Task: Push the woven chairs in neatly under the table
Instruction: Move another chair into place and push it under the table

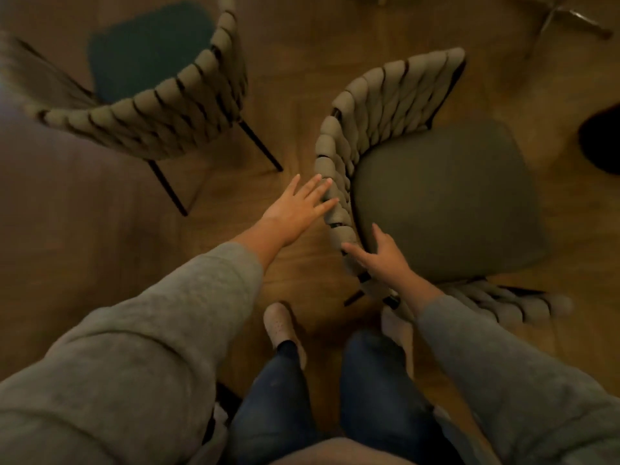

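Observation:
A woven chair [443, 196] with a grey-green seat stands on the wooden floor at centre right, its curved woven back turned toward me. My left hand [298, 204] is flat with straight fingers, the fingertips touching the outer side of that back. My right hand [379, 255] reaches over the lower end of the back, fingers spread, touching the woven rim and the seat edge. A second woven chair [157, 92] with a dark teal seat stands at upper left, apart from both hands. No table top is plainly visible.
Thin black legs of the upper-left chair [265, 146] splay toward the gap between the chairs. My feet [280, 327] stand just below the nearer chair. A metal leg base [570, 18] shows at top right, and a dark object [600, 139] at the right edge.

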